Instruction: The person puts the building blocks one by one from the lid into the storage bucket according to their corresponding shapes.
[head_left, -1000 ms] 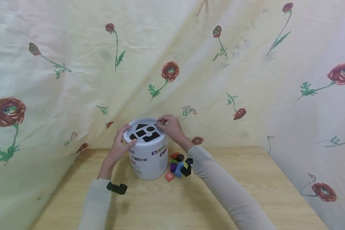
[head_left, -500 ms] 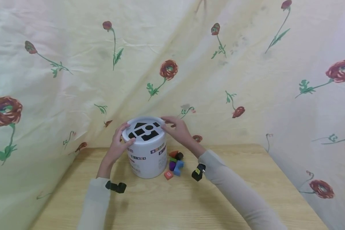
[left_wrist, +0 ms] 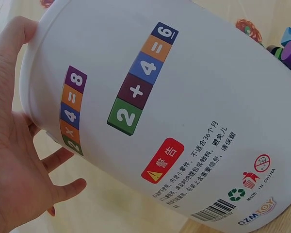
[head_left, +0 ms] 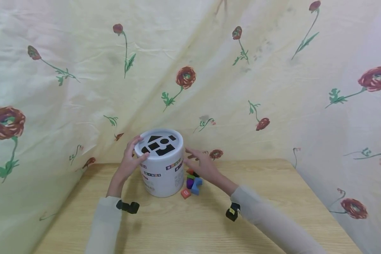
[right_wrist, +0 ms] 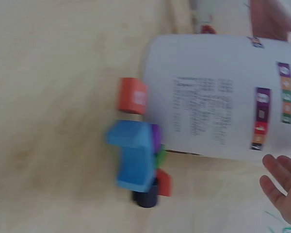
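Observation:
A white shape-sorter bucket (head_left: pixel 162 176) stands upright on the table, its lid (head_left: pixel 177 143) pierced with black-looking shaped holes. My left hand (head_left: pixel 129 160) grips the lid's rim from the left, thumb at the front edge and fingers further back. In the left wrist view, that hand (left_wrist: pixel 19 141) curves against the rim beside printed sums. My right hand (head_left: pixel 204 165) is just right of the bucket, fingers spread and holding nothing. Below it lie a blue notched block (right_wrist: pixel 133 155), a red block numbered 8 (head_left: pixel 186 193), a purple block (head_left: pixel 190 183) and a black block (right_wrist: pixel 146 195).
The wooden table (head_left: pixel 184 225) extends in front of the bucket and to both sides. A flower-patterned cloth (head_left: pixel 228 88) hangs behind and along the sides. A black wrist camera (head_left: pixel 128 206) sits on my left wrist, another wrist camera (head_left: pixel 232 212) on my right.
My right hand has left the far right part of the lid and come down and right, beside the bucket above the blocks. The left hand stays on the rim.

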